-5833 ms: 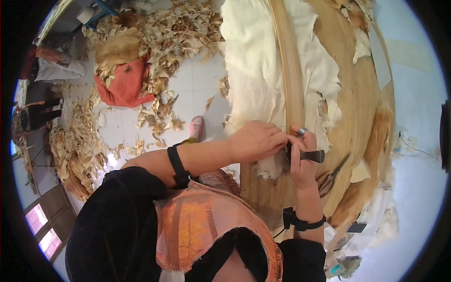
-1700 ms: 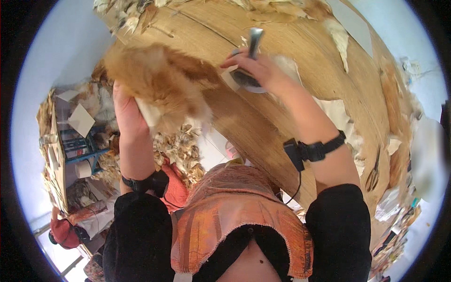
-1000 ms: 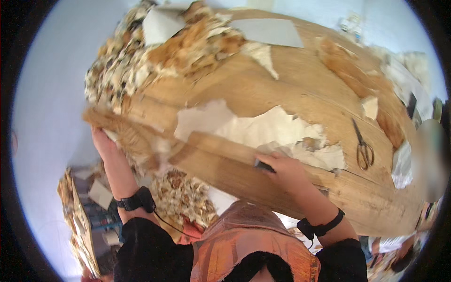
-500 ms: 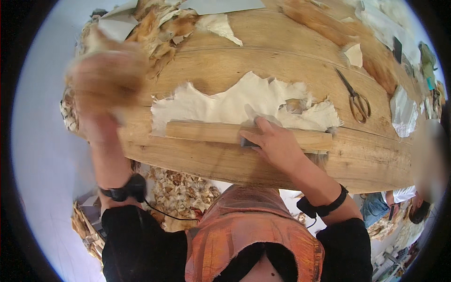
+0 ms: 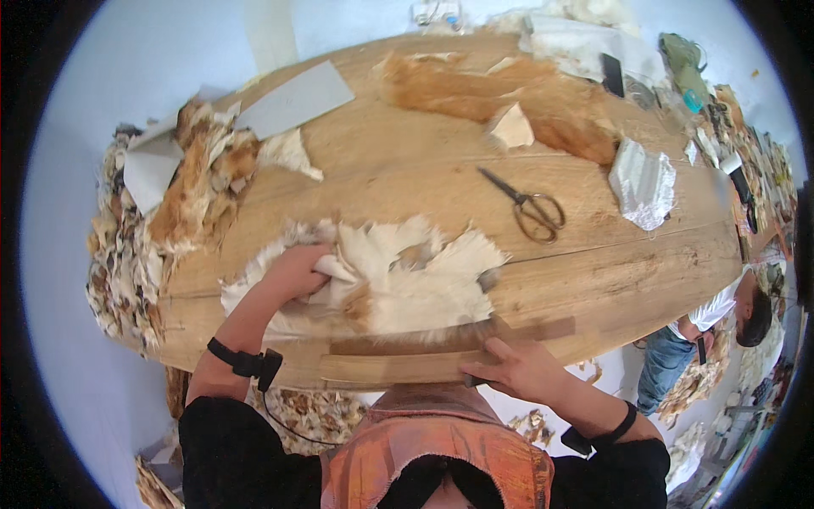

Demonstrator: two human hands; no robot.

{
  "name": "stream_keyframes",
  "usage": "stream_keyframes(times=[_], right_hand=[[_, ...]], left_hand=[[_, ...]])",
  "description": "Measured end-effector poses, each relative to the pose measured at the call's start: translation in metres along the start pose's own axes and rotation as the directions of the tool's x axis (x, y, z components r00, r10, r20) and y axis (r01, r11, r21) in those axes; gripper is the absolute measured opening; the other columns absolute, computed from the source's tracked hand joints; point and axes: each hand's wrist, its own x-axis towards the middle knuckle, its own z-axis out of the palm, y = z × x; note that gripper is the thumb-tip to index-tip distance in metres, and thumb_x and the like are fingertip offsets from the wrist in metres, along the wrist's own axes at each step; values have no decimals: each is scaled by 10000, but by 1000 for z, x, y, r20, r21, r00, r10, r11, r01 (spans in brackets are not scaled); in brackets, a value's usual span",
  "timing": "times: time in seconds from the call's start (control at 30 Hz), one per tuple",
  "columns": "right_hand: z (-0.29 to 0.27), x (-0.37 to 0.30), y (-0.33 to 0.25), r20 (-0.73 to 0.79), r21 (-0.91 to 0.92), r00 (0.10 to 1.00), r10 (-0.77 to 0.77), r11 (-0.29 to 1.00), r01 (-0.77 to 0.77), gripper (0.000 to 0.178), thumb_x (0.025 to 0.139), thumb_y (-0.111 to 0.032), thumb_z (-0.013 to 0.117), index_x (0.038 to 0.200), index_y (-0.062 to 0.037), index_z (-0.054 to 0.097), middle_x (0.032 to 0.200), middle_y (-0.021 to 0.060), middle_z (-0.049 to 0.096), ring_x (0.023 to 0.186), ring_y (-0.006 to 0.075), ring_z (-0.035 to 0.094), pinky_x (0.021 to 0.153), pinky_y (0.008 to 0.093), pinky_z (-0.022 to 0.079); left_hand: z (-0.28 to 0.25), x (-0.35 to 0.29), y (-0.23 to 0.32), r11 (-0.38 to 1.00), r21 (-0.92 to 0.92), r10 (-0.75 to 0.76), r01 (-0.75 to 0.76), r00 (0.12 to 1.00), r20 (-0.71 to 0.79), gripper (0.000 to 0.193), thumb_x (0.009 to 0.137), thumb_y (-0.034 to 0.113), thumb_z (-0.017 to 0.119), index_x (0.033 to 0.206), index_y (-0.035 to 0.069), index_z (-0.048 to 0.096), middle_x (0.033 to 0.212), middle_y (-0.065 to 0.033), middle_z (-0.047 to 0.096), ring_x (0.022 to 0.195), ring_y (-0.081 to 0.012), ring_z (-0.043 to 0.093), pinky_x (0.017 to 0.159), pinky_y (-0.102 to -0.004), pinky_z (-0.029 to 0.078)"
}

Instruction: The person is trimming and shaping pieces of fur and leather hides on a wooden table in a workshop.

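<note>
A pale hide [image 5: 415, 288], skin side mostly up and ragged at its edges, lies on the wooden table before me. My left hand [image 5: 298, 273] is closed on a fold at its left part, where some brown fur shows. At the table's near edge lies a light wooden strip [image 5: 394, 367]. Over its right end is my right hand [image 5: 519, 370], fingers bent around a small dark grey tool [image 5: 475, 380], mostly hidden by the fingers. Between strip and hide runs a blurred brown band of wood [image 5: 543, 328]. A pair of scissors [image 5: 536, 215] rests beyond the hide.
Orange-brown fur [image 5: 509, 93] stretches across the far side, with a clear plastic bag [image 5: 642, 182] to its right. Fur scraps [image 5: 203, 182] and a grey sheet [image 5: 297, 100] lie at the left. A person [image 5: 708, 322] is at the far right.
My left hand has come down from a blurred, raised position at the left and now grips the hide. My right hand and the strip are closer to the table's near edge. The view has shifted.
</note>
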Motion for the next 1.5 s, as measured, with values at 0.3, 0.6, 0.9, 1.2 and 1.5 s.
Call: stream_keyframes(times=[0.3, 0.6, 0.9, 1.2, 1.5], right_hand=[[-24, -98, 55, 26, 10, 960, 278, 961, -278, 551, 845, -268, 709, 1379, -356, 606, 1103, 99, 528, 762, 291, 687, 626, 427, 582], [-14, -130, 93, -113, 136, 962, 247, 963, -231, 454, 875, -231, 617, 1325, -295, 616, 1108, 97, 522, 823, 305, 686, 676, 418, 591], [-10, -143, 102, -131, 118, 976, 171, 981, -156, 421, 896, -223, 561, 1308, -285, 619, 1346, 109, 515, 904, 302, 705, 704, 415, 607], [-30, -127, 126, -202, 65, 912, 356, 934, -350, 458, 858, -267, 716, 1306, -284, 622, 1114, 85, 551, 850, 307, 697, 681, 434, 581], [-35, -67, 171, -365, 233, 732, 576, 817, -527, 381, 888, -242, 713, 1258, -176, 651, 1113, 179, 571, 940, 404, 658, 756, 501, 549]], left_hand=[[-75, 65, 31, 834, -545, 4, 81, 988, 153, 452, 915, 115, 712, 1355, 82, 612, 1110, -24, 721, 997, -115, 669, 852, -283, 541], [-4, 73, 118, 841, 487, 7, -237, 904, 427, 959, 704, 464, 886, 1466, 68, 459, 1026, -241, 713, 1007, -433, 685, 858, -478, 542], [-43, 101, 65, 904, 424, 105, -63, 991, -78, 532, 758, 265, 840, 1233, 105, 661, 1139, -168, 709, 1064, -385, 668, 890, -466, 535], [-152, 117, 148, 911, -121, 167, -395, 619, -767, 848, 922, -16, 664, 1618, 42, 182, 1559, -204, 437, 1407, -291, 488, 1154, -405, 387], [-42, -8, 122, 983, -94, 90, -155, 869, -487, 838, 850, 5, 714, 1586, 73, 320, 1542, -207, 443, 1359, -371, 485, 1150, -430, 383]])
